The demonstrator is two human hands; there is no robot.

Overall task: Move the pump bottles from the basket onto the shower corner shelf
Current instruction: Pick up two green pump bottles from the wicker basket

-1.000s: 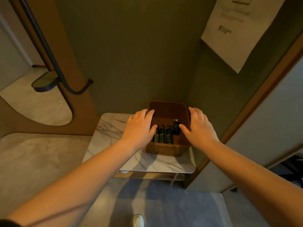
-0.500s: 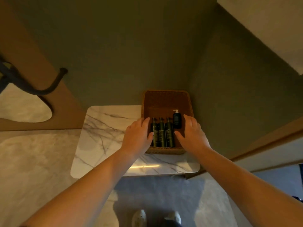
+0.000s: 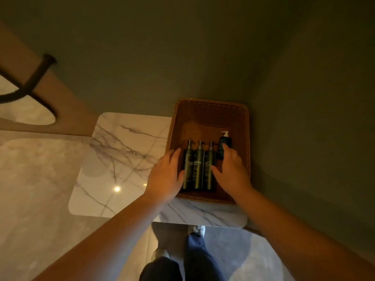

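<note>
A brown woven basket [image 3: 211, 110] sits in the wall corner on a white marble-patterned shelf [image 3: 121, 151]. Three tall dark pump bottles [image 3: 198, 167] lie side by side in its near half. A shorter dark bottle with a white pump [image 3: 224, 141] lies to their right. My left hand [image 3: 164, 175] reaches over the basket's left rim, fingers spread, thumb against the leftmost bottle. My right hand [image 3: 231, 171] is inside the basket, fingers spread, index finger over the short bottle and thumb against the rightmost tall one. Neither hand has closed around a bottle.
Dark green walls meet in a corner right behind the basket. A black curved rail [image 3: 30, 82] and a brown panel stand at the left. Pale marble surface [image 3: 36, 179] lies left of the shelf. My feet [image 3: 194, 232] stand on grey floor below.
The view has tilted down and closer. Both hands slid from the basket's outer sides inward, now touching the bottles.
</note>
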